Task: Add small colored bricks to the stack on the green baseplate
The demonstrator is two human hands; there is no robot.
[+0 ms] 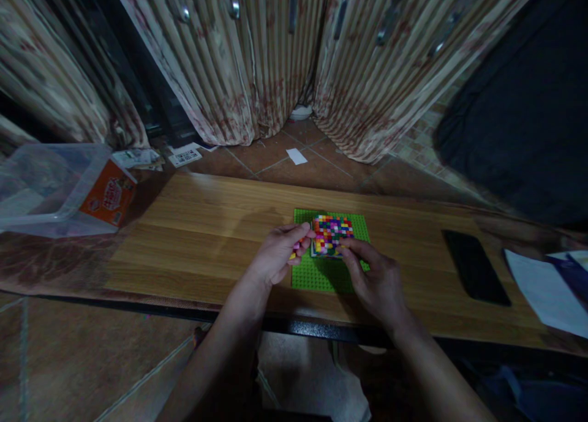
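A green studded baseplate (312, 278) lies on the wooden board, and a block of many-coloured small building bricks (331, 229) covers its upper middle. At the left side of this block is my left hand (283, 247), its fingers curled around several loose toy bricks (297, 248), pink and yellow ones among them. My right hand (374, 275) reaches in from the lower right. Its thumb and forefinger are pinched together at the block's lower right corner, by a yellow brick (340, 248). Whether that brick is loose or fixed is hard to see.
The wooden board (193, 226) spans the low table. To the right lie a black phone (475, 266) and white papers (551, 290). A clear plastic bin (55, 207) with an orange label stands left. Striped curtains (275, 73) hang behind, and a white card (296, 156) rests on the tiled floor.
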